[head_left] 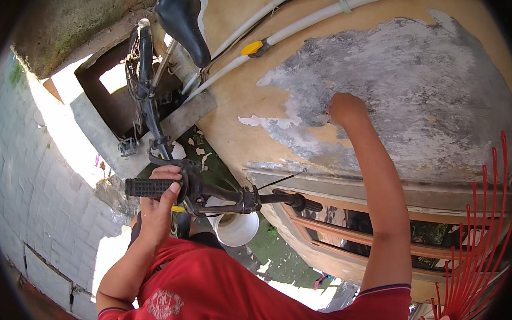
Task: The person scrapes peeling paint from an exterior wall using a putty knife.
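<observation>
My left hand [160, 204] is closed around the black ribbed handlebar grip [150, 187] of a bicycle, with the thumb across it. Stretched up to the wall, my right hand [348, 110] is a closed fist against a large grey patch [382, 79] where the tan paint is gone. A small flat greyish edge [319, 121] shows beside the fist and looks like a scraper blade; the fingers hide the rest. Ragged paint edges and pale bare spots surround that hand. The bicycle's black saddle [185, 26] is at the upper left.
White pipes [297, 29] with a yellow valve handle [252, 48] run along the wall. Below the patch is a wood-framed window [344, 237]. A white bucket [236, 229] stands under the handlebar. Red wire loops [484, 230] stick up at right. Left is an open concrete pit [91, 108].
</observation>
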Demonstrator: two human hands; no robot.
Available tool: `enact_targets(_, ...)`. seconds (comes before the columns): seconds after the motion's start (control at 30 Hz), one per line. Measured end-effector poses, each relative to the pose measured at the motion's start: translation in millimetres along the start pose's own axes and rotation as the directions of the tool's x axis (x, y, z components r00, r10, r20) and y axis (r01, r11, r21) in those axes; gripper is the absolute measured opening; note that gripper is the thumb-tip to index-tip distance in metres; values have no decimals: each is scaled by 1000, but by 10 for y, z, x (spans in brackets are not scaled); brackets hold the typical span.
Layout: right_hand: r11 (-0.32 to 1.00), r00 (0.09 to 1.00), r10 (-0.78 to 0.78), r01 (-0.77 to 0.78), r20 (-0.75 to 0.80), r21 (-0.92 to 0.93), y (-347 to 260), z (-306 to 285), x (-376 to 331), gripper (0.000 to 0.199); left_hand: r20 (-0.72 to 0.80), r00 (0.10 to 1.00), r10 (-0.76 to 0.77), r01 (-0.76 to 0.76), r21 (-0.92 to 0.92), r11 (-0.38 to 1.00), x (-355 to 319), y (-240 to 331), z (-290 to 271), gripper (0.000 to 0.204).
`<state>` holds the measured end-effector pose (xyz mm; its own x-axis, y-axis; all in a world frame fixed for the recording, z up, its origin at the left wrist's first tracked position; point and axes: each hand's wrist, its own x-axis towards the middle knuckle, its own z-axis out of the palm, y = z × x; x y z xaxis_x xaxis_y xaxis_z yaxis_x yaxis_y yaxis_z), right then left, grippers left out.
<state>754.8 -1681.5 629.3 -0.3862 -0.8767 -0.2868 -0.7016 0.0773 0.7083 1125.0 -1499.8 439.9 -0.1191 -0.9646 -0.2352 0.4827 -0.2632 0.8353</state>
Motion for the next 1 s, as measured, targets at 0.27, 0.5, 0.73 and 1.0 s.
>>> enact_targets(0.27,997,997,-47,43,-67,-62,-57,-244,-94,18,-14,1000,3,-3,0,1000,0,-16,8,19)
enact_targets(0.5,1000,999,-24,24,-49,-1,2,-243,-215,19,-15,1000,-19,20,47,999,-13,-17,11,19)
enact_targets(0.73,996,999,3,1,-54,92,-155,820,-144,17,26,999,-19,18,65,998,-7,17,7,18)
enact_targets(1.0,943,979,11,58,-205,327,87,343,-345,22,-27,999,-42,41,-23,999,-10,-44,1,19)
